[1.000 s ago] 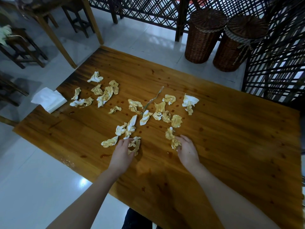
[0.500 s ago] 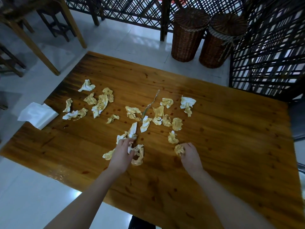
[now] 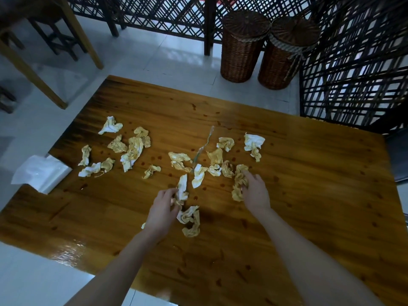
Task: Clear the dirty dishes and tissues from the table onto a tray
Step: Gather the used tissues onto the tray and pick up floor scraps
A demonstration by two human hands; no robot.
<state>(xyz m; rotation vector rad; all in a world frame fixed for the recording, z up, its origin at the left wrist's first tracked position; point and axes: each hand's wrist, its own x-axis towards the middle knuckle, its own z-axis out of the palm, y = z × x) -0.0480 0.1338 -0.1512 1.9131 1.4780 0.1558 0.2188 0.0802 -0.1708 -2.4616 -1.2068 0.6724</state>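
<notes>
Several crumpled, yellow-stained tissues (image 3: 132,151) lie scattered over the wooden table (image 3: 309,195). My left hand (image 3: 162,212) pinches a stained tissue (image 3: 182,189) at the table's middle, with another crumpled tissue (image 3: 189,220) lying just right of it. My right hand (image 3: 255,193) closes on a bunch of stained tissues (image 3: 239,184). A thin clear plastic strip (image 3: 204,146) lies among the tissues further back. No tray or dishes show in the view.
A white tissue pack (image 3: 40,173) sits at the table's left edge. Two lidded wicker baskets (image 3: 242,45) stand on the floor beyond the far edge, beside a dark lattice screen (image 3: 353,62). Another table's legs (image 3: 28,69) stand at far left.
Both hands moved forward across the table. My right hand gathered more tissues into its bunch; my left hand took hold of a tissue further up. The camera view shifted closer.
</notes>
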